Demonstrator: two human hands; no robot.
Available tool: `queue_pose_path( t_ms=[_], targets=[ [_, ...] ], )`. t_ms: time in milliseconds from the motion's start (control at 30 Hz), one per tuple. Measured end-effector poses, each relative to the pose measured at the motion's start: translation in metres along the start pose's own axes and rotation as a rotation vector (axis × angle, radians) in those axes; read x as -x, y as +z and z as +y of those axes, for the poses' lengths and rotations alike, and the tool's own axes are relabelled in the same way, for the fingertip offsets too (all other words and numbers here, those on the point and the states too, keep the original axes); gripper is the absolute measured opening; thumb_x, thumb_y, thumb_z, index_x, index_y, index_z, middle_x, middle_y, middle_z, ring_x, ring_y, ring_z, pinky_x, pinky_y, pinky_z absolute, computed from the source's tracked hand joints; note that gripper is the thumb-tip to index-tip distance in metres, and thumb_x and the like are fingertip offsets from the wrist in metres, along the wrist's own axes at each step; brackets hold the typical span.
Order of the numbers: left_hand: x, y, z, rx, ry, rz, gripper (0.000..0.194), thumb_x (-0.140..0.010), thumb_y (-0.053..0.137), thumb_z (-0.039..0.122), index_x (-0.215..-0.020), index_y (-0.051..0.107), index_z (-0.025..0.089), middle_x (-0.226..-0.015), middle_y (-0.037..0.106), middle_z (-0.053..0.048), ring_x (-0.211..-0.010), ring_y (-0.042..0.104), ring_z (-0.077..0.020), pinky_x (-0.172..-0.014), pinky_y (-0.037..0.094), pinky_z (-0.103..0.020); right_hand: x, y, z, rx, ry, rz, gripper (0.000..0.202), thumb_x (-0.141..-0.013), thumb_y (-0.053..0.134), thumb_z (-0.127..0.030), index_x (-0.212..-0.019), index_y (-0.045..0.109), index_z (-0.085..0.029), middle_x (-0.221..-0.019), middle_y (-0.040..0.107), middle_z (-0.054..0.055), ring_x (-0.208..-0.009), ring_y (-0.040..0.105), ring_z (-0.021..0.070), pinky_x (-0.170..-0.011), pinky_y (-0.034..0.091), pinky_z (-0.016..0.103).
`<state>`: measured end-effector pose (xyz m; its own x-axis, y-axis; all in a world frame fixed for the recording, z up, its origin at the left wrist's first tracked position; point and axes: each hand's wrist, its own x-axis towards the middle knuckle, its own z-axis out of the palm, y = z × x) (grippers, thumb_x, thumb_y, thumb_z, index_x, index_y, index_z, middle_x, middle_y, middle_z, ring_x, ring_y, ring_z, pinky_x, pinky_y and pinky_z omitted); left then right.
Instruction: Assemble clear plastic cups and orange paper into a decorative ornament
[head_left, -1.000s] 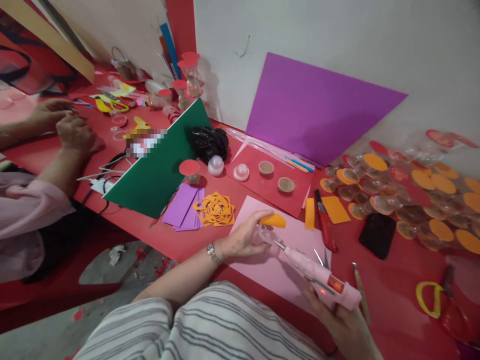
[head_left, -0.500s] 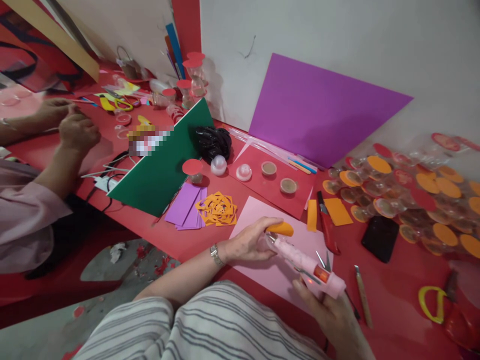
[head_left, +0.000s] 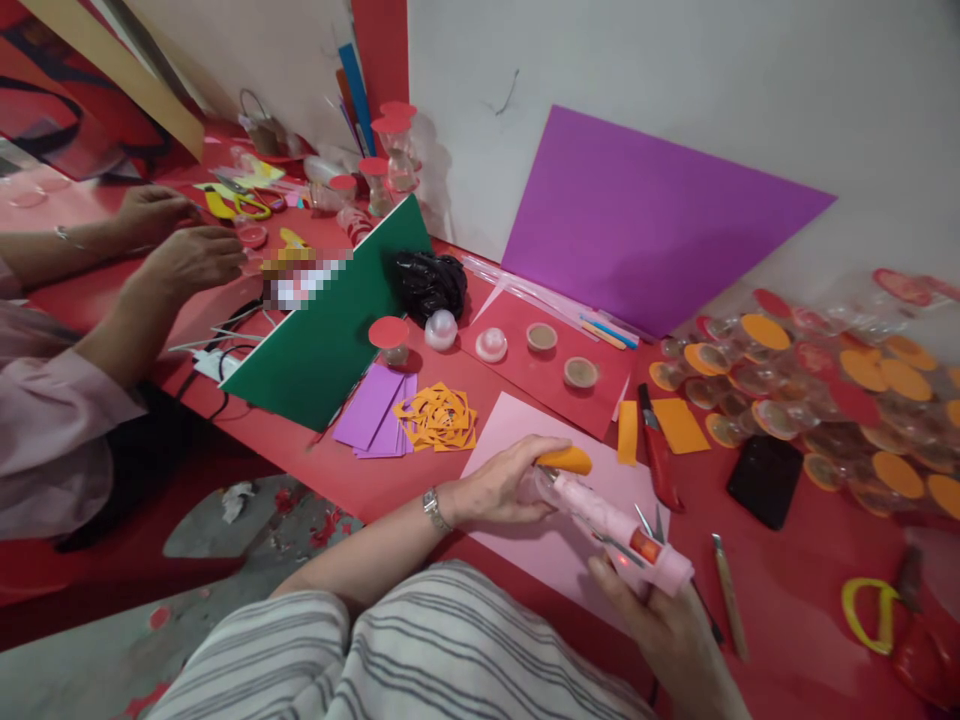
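My left hand (head_left: 506, 485) holds a clear plastic cup (head_left: 534, 487) with an orange disc (head_left: 566, 459) on its far end. In my right hand (head_left: 652, 625) is a pink glue gun (head_left: 611, 525), its metal nozzle at the cup, just under the disc. A small red light glows on the gun. Whether the nozzle touches the cup is hard to tell. Both hands are over a pink sheet (head_left: 491, 437). Orange cut paper frames (head_left: 439, 418) and purple cards (head_left: 367, 408) lie to the left.
A green board (head_left: 330, 330) stands at the left, with another person's hands (head_left: 187, 240) beyond it. Many clear cups with orange and red discs (head_left: 866, 368) crowd the right, near a black phone (head_left: 765, 480), a red cutter (head_left: 658, 460), a craft knife (head_left: 729, 595) and yellow-handled scissors (head_left: 855, 615).
The other person's hands have moved right and come apart. My hands and the glue gun keep nearly the same position, with the whole view shifted slightly.
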<state>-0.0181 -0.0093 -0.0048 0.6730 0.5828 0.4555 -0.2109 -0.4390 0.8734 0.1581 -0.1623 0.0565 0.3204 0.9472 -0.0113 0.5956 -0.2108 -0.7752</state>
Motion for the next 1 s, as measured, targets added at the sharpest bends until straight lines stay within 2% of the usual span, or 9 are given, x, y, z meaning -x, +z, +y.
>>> queue_pose_path(
  t_ms=[100, 167, 300, 500, 600, 733, 900, 1000],
  targets=[
    [0.000, 0.001, 0.000, 0.015, 0.008, 0.002, 0.075, -0.084, 0.073, 0.023, -0.148, 0.034, 0.023, -0.138, 0.056, -0.020, -0.127, 0.061, -0.0293, -0.103, 0.053, -0.043, -0.003, 0.000, -0.002, -0.009, -0.063, 0.020, 0.038, -0.087, 0.065, -0.057, -0.078, 0.073, -0.020, -0.070, 0.074, 0.006, -0.062, 0.070, 0.0217, -0.055, 0.058, 0.025],
    [0.001, 0.002, 0.000, 0.041, -0.003, -0.007, 0.075, -0.086, 0.072, 0.021, -0.149, 0.032, 0.023, -0.137, 0.057, -0.020, -0.122, 0.065, -0.0277, -0.100, 0.055, -0.042, -0.003, -0.001, -0.002, -0.003, -0.086, 0.021, 0.037, -0.086, 0.065, -0.056, -0.080, 0.075, -0.021, -0.074, 0.076, 0.007, -0.070, 0.073, 0.0239, -0.060, 0.060, 0.026],
    [0.000, 0.001, 0.001, 0.070, -0.004, -0.016, 0.075, -0.087, 0.071, 0.020, -0.150, 0.032, 0.024, -0.139, 0.055, -0.020, -0.111, 0.070, -0.0243, -0.095, 0.058, -0.039, 0.002, -0.005, 0.001, 0.044, -0.051, 0.009, 0.038, -0.085, 0.066, -0.056, -0.074, 0.073, -0.021, -0.062, 0.070, 0.005, -0.064, 0.072, 0.0233, -0.047, 0.055, 0.023],
    [-0.001, 0.000, 0.003, 0.079, 0.015, -0.001, 0.071, -0.088, 0.069, 0.021, -0.150, 0.033, 0.024, -0.140, 0.053, -0.020, -0.110, 0.069, -0.0238, -0.096, 0.057, -0.041, 0.005, -0.004, -0.003, 0.002, -0.009, -0.014, 0.039, -0.087, 0.064, -0.056, -0.073, 0.071, -0.021, -0.053, 0.063, 0.002, -0.046, 0.061, 0.0176, -0.041, 0.048, 0.021],
    [-0.002, 0.000, 0.003, 0.048, 0.019, -0.002, 0.070, -0.089, 0.068, 0.023, -0.149, 0.032, 0.024, -0.139, 0.054, -0.019, -0.119, 0.065, -0.0267, -0.099, 0.055, -0.042, 0.004, -0.002, -0.005, -0.040, 0.010, -0.028, 0.037, -0.089, 0.062, -0.056, -0.077, 0.070, -0.022, -0.051, 0.060, -0.001, -0.041, 0.054, 0.0156, -0.040, 0.047, 0.022],
    [-0.001, -0.002, 0.001, -0.068, 0.040, 0.004, 0.072, -0.088, 0.069, 0.025, -0.149, 0.033, 0.024, -0.139, 0.056, -0.018, -0.129, 0.059, -0.0301, -0.104, 0.052, -0.045, 0.007, -0.004, -0.003, -0.007, 0.011, -0.028, 0.037, -0.087, 0.063, -0.056, -0.074, 0.069, -0.022, -0.051, 0.060, 0.001, -0.044, 0.057, 0.0169, -0.041, 0.047, 0.022],
    [0.000, -0.001, -0.006, -0.176, 0.084, 0.035, 0.074, -0.089, 0.070, 0.030, -0.151, 0.031, 0.025, -0.136, 0.058, -0.016, -0.126, 0.059, -0.0294, -0.106, 0.049, -0.047, 0.008, -0.006, 0.001, 0.032, -0.010, -0.027, 0.038, -0.086, 0.065, -0.055, -0.071, 0.072, -0.021, -0.057, 0.066, 0.004, -0.057, 0.067, 0.0202, -0.046, 0.051, 0.022],
    [0.000, 0.000, -0.008, -0.207, 0.111, 0.081, 0.076, -0.089, 0.070, 0.031, -0.153, 0.029, 0.026, -0.138, 0.056, -0.016, -0.127, 0.058, -0.0296, -0.107, 0.049, -0.048, 0.009, -0.006, 0.000, 0.015, 0.011, -0.047, 0.040, -0.089, 0.062, -0.055, -0.069, 0.071, -0.021, -0.057, 0.066, 0.003, -0.053, 0.065, 0.0188, -0.046, 0.050, 0.022]
  ],
)
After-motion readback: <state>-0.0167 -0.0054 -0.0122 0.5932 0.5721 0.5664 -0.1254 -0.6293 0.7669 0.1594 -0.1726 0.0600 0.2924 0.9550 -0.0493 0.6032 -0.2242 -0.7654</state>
